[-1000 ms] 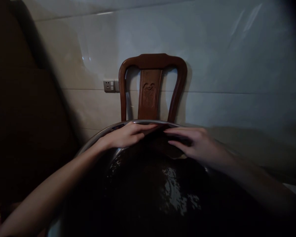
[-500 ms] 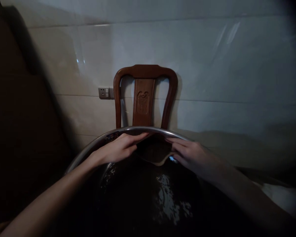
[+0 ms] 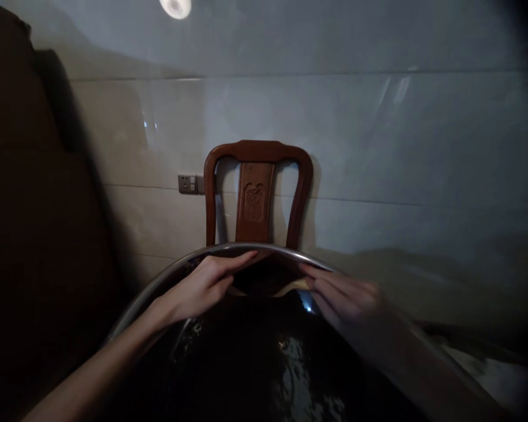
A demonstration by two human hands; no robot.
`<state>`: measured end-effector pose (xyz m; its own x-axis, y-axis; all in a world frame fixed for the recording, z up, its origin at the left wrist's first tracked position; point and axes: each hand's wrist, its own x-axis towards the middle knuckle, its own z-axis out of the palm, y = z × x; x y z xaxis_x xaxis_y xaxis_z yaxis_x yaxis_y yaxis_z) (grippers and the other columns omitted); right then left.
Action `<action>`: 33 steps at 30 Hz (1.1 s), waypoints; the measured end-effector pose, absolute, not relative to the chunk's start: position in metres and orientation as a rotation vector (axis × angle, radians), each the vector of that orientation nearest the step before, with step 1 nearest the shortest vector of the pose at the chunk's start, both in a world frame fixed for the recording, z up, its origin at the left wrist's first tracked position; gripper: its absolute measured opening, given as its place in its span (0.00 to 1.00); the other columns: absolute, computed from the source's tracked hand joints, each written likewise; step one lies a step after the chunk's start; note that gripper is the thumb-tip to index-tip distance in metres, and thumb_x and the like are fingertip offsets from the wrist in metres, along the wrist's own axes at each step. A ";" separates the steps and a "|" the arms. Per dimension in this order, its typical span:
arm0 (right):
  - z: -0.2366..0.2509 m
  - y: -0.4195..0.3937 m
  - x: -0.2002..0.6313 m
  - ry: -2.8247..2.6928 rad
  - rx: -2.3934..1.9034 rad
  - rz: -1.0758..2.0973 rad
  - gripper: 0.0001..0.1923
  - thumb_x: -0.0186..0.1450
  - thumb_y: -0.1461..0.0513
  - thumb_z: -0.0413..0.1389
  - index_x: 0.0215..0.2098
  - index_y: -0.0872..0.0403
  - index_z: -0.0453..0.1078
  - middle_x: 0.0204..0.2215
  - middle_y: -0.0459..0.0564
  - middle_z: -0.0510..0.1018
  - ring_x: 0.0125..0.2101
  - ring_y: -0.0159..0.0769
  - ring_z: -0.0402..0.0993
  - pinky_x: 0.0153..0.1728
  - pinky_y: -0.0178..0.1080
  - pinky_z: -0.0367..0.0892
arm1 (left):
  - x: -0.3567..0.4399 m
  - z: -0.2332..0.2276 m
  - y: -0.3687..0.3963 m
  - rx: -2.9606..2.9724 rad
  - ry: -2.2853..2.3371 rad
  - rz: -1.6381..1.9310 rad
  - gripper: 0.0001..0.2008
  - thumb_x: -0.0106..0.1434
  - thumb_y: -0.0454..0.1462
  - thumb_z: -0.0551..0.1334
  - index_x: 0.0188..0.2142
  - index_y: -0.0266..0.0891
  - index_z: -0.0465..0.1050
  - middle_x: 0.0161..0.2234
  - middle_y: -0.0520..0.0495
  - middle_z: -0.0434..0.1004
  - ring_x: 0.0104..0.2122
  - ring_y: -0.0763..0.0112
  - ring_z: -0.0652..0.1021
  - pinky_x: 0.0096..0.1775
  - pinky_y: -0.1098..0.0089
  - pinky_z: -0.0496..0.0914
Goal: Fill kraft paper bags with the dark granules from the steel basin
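At the far rim of the metal basin [image 3: 167, 275], my left hand [image 3: 200, 287] and right hand [image 3: 345, 299] each pinch an edge of a thin brown sheet [image 3: 268, 281] held between them.

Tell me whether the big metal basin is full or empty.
Not empty: the basin holds dark liquid with glints on its surface. How deep it is, cannot tell.

A dark, limp cloth [image 3: 268, 280] with a pale edge hangs stretched just inside the metal basin's [image 3: 167, 275] far rim.
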<state>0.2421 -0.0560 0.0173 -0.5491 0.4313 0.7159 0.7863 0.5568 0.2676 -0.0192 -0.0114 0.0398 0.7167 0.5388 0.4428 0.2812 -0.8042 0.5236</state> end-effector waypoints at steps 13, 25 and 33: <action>0.031 -0.088 0.229 -2.228 -0.973 -0.256 0.09 0.63 0.60 0.52 0.37 0.48 0.74 0.40 0.49 0.78 0.39 0.40 0.75 0.40 0.42 0.73 | -0.017 0.032 -0.004 2.558 0.547 0.722 0.33 0.60 0.25 0.49 0.63 0.43 0.45 0.63 0.50 0.50 0.61 0.66 0.58 0.62 0.59 0.52; -0.098 -0.101 0.167 -2.650 -1.376 1.195 0.19 0.64 0.52 0.46 0.48 0.47 0.70 0.50 0.52 0.71 0.49 0.42 0.69 0.48 0.43 0.64 | -0.014 0.028 -0.002 2.549 0.511 0.708 0.29 0.63 0.29 0.50 0.63 0.41 0.47 0.62 0.50 0.51 0.61 0.64 0.58 0.62 0.60 0.52; -0.127 -0.109 0.163 -2.851 -1.182 1.513 0.13 0.57 0.50 0.56 0.36 0.44 0.76 0.27 0.40 0.79 0.25 0.31 0.75 0.24 0.30 0.67 | -0.014 0.026 0.001 2.538 0.469 0.723 0.28 0.63 0.31 0.50 0.63 0.38 0.49 0.62 0.47 0.52 0.60 0.63 0.59 0.61 0.61 0.52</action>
